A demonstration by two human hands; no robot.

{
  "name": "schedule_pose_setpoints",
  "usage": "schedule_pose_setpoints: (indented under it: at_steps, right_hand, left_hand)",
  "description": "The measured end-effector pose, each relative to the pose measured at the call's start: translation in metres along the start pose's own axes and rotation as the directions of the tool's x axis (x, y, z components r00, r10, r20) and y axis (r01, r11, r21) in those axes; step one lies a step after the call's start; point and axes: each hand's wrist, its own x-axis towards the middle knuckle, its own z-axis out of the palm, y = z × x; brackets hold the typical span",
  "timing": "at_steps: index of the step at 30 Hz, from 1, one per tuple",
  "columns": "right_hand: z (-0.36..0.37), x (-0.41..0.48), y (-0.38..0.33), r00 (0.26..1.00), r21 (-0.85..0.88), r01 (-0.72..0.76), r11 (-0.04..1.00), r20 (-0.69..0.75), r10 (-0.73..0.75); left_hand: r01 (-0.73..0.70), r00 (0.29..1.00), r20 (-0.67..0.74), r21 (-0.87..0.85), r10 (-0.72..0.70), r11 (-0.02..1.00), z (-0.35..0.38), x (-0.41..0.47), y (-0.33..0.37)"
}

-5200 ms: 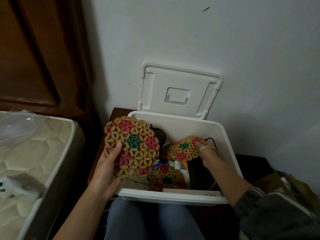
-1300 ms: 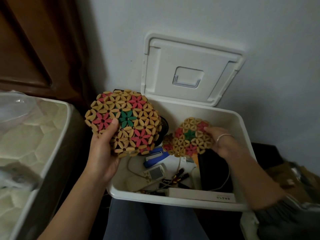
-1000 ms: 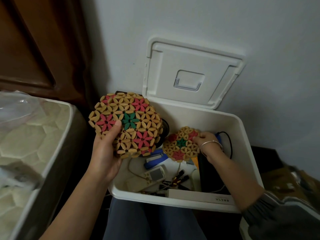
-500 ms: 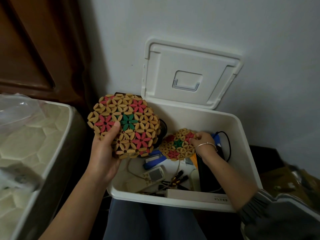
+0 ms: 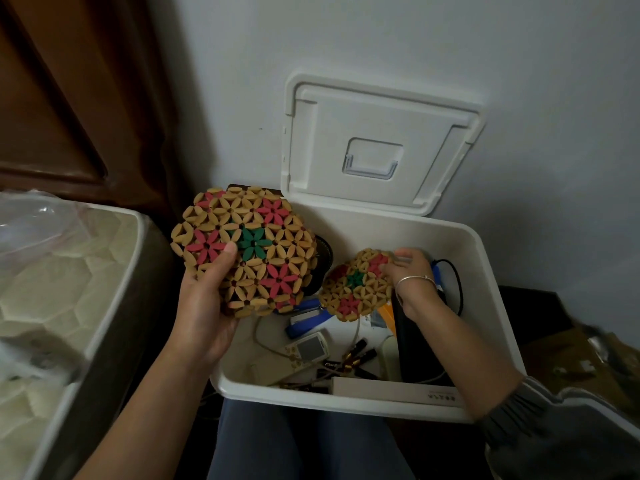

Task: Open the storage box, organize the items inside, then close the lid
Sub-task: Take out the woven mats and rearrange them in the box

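Lid [image 5: 377, 147] open; my left hand [image 5: 207, 306] grips the large mat [image 5: 249, 247], right hand [image 5: 412, 275] pinches the small mat [image 5: 353, 289] inside the storage box [image 5: 491, 292]; sorting, closing remain.

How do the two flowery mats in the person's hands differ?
The big mat is clearly wider than the small mat. The left hand holds the big mat up over the left rim of the box; the right hand pinches the small mat lower, inside the box. Both have tan petals, pink flowers and a green flower in the middle.

Smooth white plastic storage box [image 5: 491, 271] and lid [image 5: 381, 147]; matt woven bamboo-like trivet [image 5: 249, 251]; quilted cloth mattress [image 5: 62, 278].
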Motion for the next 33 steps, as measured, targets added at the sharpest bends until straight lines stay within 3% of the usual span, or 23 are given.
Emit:
schedule_pose_setpoints:
  at_steps: [4,8,13,18,22,26,33]
  right_hand:
    - [-0.021,-0.029,-0.034,0.997,0.263,0.072,0.962,-0.027,-0.067]
    - [-0.061,-0.071,-0.068,0.982,0.531,0.183,0.827,-0.135,-0.131]
    - [-0.089,-0.119,-0.105,0.982,0.647,0.113,0.754,0.045,-0.186]
    - [-0.060,-0.144,-0.116,0.925,0.662,-0.052,0.747,0.315,-0.215]
    - [-0.040,-0.156,-0.100,0.973,0.574,0.040,0.818,0.165,-0.163]
    - [-0.034,-0.162,-0.077,0.985,0.410,0.116,0.905,0.068,-0.157]
    - [-0.031,-0.180,-0.058,0.950,0.266,0.011,0.964,0.298,-0.093]
  left_hand:
    - [-0.011,1.000,0.003,0.009,0.011,1.000,0.001,-0.001,0.000]
    - [-0.002,1.000,0.005,0.003,0.002,1.000,0.002,-0.002,0.001]
    - [0.030,0.998,0.052,0.081,-0.034,0.996,0.012,-0.010,0.000]
    - [0.238,0.949,0.195,0.076,-0.248,0.968,0.025,-0.036,-0.017]
    - [0.461,0.858,0.289,-0.067,-0.425,0.885,0.031,-0.061,-0.025]
    - [0.448,0.867,0.297,-0.109,-0.401,0.887,0.027,-0.077,-0.025]
    - [0.465,0.834,0.366,-0.066,-0.412,0.883,0.021,-0.095,-0.015]
